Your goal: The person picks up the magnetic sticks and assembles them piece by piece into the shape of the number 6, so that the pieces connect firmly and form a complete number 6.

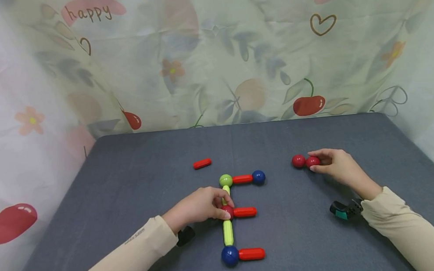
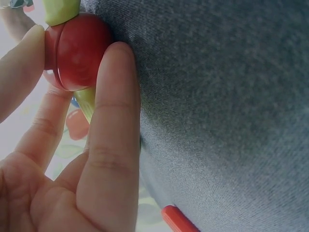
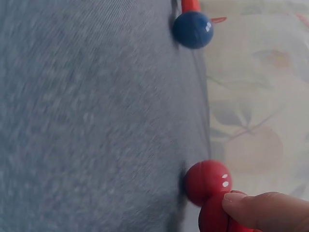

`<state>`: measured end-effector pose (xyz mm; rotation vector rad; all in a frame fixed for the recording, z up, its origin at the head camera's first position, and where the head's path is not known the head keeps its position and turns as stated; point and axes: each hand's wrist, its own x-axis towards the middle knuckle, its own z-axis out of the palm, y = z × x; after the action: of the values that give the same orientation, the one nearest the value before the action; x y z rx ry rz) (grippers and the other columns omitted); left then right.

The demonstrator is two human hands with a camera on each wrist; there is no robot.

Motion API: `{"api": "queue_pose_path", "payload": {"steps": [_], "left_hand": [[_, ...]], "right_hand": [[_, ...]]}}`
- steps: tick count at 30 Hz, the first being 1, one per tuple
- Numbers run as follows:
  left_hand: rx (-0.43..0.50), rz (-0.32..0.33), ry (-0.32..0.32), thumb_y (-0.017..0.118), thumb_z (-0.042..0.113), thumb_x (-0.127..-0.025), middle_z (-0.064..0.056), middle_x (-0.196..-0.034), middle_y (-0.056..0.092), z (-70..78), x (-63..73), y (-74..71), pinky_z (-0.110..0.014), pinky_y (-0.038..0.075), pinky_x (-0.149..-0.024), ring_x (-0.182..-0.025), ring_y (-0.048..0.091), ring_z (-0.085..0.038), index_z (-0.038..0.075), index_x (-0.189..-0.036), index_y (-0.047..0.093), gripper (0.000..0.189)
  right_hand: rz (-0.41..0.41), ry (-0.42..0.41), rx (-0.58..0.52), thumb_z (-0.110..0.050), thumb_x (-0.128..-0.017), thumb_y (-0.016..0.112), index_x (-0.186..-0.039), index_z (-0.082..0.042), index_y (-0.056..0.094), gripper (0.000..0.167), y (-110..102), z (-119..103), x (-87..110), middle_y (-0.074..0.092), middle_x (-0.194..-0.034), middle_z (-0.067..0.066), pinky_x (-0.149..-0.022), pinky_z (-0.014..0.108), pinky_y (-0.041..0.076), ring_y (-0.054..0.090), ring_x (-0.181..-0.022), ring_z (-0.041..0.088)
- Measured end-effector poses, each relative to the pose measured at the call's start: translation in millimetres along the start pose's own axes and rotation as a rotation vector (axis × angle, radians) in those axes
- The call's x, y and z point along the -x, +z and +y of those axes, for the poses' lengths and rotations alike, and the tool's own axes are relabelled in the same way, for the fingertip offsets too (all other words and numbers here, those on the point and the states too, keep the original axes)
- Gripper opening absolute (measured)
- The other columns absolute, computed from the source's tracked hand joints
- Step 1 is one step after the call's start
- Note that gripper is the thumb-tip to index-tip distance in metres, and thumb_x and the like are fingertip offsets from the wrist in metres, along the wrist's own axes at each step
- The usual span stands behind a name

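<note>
An E-shaped build of balls and rods lies mid-table. My left hand [image 1: 208,205] pinches its middle red ball [image 2: 84,50], which joins two yellow-green rods [image 1: 228,233] and a red rod [image 1: 245,212]. At the far end sits a green ball [image 1: 225,180], with a red rod [image 1: 242,179] leading to a blue ball [image 1: 259,177]. The near end has a larger-looking blue ball [image 1: 230,255] and a red rod [image 1: 252,254]. To the right, my right hand [image 1: 337,165] pinches a red ball [image 1: 313,162] that touches another red ball [image 3: 207,182].
A loose red rod [image 1: 202,163] lies beyond the build, left of the green ball. The dark grey table [image 1: 144,161] ends at a patterned cloth [image 1: 213,65] hanging behind and at both sides. A dark wrist device [image 1: 345,210] is at the right wrist.
</note>
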<state>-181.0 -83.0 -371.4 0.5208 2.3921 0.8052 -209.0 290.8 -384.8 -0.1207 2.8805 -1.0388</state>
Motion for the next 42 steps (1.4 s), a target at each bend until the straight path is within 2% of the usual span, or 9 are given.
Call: {"api": "queue_pose_path", "payload": {"steps": [7, 12, 19, 35, 42], "left_hand": [[0.003, 0.001, 0.008, 0.078, 0.02, -0.082, 0.001, -0.082, 0.063, -1.4, -0.3, 0.1, -0.029, 0.044, -0.065, -0.074, 0.055, -0.016, 0.024, -0.097, 0.069, 0.017], [0.008, 0.0, 0.007, 0.078, 0.02, -0.082, 0.001, -0.082, 0.063, -1.4, 0.1, -0.2, -0.029, 0.044, -0.065, -0.074, 0.055, -0.016, 0.024, -0.097, 0.069, 0.017], [0.002, -0.003, 0.01, 0.077, 0.021, -0.083, 0.001, -0.082, 0.062, -1.3, 0.0, 0.0, -0.029, 0.044, -0.064, -0.073, 0.055, -0.016, 0.024, -0.097, 0.069, 0.017], [-0.004, -0.009, 0.003, 0.077, 0.022, -0.083, 0.001, -0.081, 0.062, -2.3, -2.3, -0.7, -0.03, 0.045, -0.065, -0.073, 0.055, -0.017, 0.026, -0.097, 0.069, 0.017], [-0.004, -0.012, -0.005, 0.077, 0.022, -0.083, 0.001, -0.082, 0.062, -0.8, -1.4, -0.7, -0.029, 0.045, -0.065, -0.073, 0.055, -0.016, 0.026, -0.097, 0.068, 0.017]], "right_hand": [[0.008, 0.002, -0.012, -0.022, -0.089, 0.071, -0.131, -0.002, 0.057, 0.049, -2, -11, 6.6, 0.064, -0.122, 0.023, -0.082, 0.035, 0.052, 0.064, -0.109, 0.032], [0.008, -0.024, -0.038, -0.02, -0.088, 0.071, -0.13, -0.003, 0.059, 0.046, 2, -23, 12.7, 0.065, -0.12, 0.022, -0.081, 0.036, 0.053, 0.065, -0.106, 0.031], [-0.002, -0.061, -0.072, -0.016, -0.087, 0.072, -0.126, -0.005, 0.061, 0.042, 13, -41, 21.9, 0.064, -0.121, 0.022, -0.083, 0.04, 0.055, 0.066, -0.102, 0.03], [-0.067, -0.115, -0.118, -0.015, -0.085, 0.074, -0.128, -0.008, 0.06, 0.046, 41, -63, 37.4, 0.062, -0.124, 0.014, -0.086, 0.043, 0.054, 0.064, -0.106, 0.029], [-0.109, -0.145, -0.148, -0.017, -0.084, 0.076, -0.122, -0.009, 0.064, 0.04, 54, -70, 41.9, 0.065, -0.118, 0.009, -0.08, 0.035, 0.054, 0.065, -0.102, 0.024]]}}
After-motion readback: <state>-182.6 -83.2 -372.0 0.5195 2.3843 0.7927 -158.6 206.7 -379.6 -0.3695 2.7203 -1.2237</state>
